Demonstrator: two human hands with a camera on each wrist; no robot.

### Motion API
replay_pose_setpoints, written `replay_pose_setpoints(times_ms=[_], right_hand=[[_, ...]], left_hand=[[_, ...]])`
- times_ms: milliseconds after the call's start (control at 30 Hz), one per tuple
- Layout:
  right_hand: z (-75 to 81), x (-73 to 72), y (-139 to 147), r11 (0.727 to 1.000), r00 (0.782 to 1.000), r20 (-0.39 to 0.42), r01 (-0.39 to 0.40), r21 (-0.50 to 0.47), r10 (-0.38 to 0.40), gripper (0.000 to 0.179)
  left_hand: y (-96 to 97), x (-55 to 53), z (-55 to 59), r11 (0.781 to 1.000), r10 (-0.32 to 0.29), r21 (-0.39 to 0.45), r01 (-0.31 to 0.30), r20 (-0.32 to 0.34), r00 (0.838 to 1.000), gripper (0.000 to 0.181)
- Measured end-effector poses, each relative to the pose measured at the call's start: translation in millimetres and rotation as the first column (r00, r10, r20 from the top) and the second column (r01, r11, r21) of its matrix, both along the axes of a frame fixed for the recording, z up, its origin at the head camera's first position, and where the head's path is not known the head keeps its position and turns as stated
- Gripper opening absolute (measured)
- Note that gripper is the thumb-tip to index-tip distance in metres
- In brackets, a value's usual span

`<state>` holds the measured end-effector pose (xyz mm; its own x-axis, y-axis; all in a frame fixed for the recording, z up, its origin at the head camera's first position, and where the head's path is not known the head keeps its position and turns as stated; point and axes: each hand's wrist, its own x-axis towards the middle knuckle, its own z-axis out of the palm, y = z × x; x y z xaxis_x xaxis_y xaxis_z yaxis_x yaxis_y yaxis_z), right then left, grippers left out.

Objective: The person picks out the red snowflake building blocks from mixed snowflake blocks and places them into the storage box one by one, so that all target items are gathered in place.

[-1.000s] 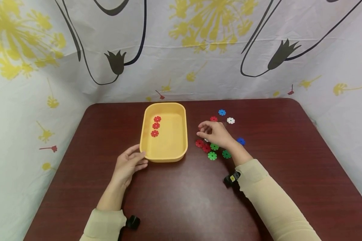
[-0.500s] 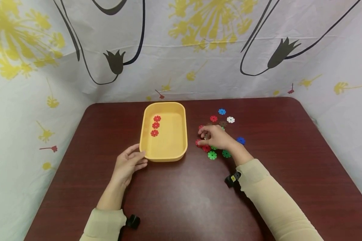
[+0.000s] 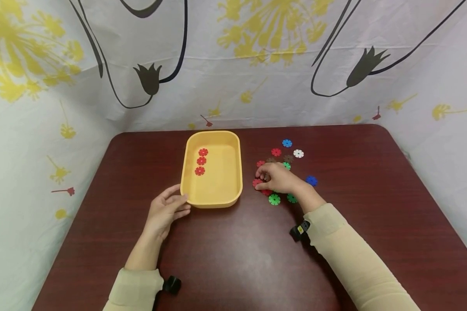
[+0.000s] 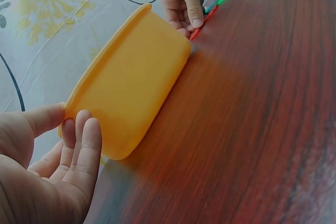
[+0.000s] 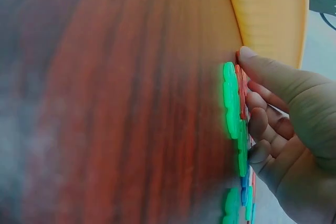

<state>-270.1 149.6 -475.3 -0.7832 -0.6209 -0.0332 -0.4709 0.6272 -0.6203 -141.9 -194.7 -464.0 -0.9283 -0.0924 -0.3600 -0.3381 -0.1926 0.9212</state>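
A yellow plastic tray (image 3: 222, 198) stands on the table with a column of red notched plastic discs (image 3: 201, 160) in it. My left hand (image 3: 167, 211) grips its near left corner, thumb at the rim and fingers against the outer wall. Right of the tray, my right hand (image 3: 279, 178) reaches down into a spread of flower-shaped discs. Its thumb and fingertips pinch a red notched disc (image 3: 257, 183) at the spread's left side. In the right wrist view, a green disc (image 5: 230, 100) lies just beside the thumb. The palm hides some discs.
Around the right hand lie a white disc (image 3: 298, 153), a dark blue disc (image 3: 311, 180), a lighter blue disc (image 3: 287, 143) and a bright green disc (image 3: 274, 199). A patterned cloth (image 3: 233, 95) hangs behind the dark red table (image 3: 233, 259).
My right hand has come down and slightly nearer to the red disc at the left of the spread, its fingers closing round it. The left hand and tray stay put.
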Motion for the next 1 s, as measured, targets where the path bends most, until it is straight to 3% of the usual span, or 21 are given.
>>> replay_pose_setpoints(times_ms=[333, 667, 900, 1000], right_hand=[[4.3, -2.2, -1.7, 0.998, 0.999, 0.041, -0.035, 0.054, 0.033, 0.023], [3.4, -2.0, -1.9, 1.000, 0.997, 0.082, -0.012, 0.010, 0.011, 0.026], [5.9, -2.3, 0.6, 1.000, 0.995, 0.103, 0.000, 0.013, -0.001, 0.042], [6.0, -2.7, 1.2, 1.000, 0.996, 0.094, -0.014, 0.017, 0.012, 0.041]], left_hand=[[0.3, 0.5, 1.0, 1.000, -0.004, -0.010, 0.004, -0.008, 1.000, 0.056], [0.5, 0.4, 0.1, 1.000, -0.008, -0.012, 0.008, 0.003, 1.000, 0.056], [-0.3, -0.5, -0.2, 1.000, -0.008, -0.020, 0.008, 0.000, 1.000, 0.055], [-0.5, -0.5, -0.2, 1.000, -0.004, -0.020, 0.004, -0.001, 1.000, 0.055]])
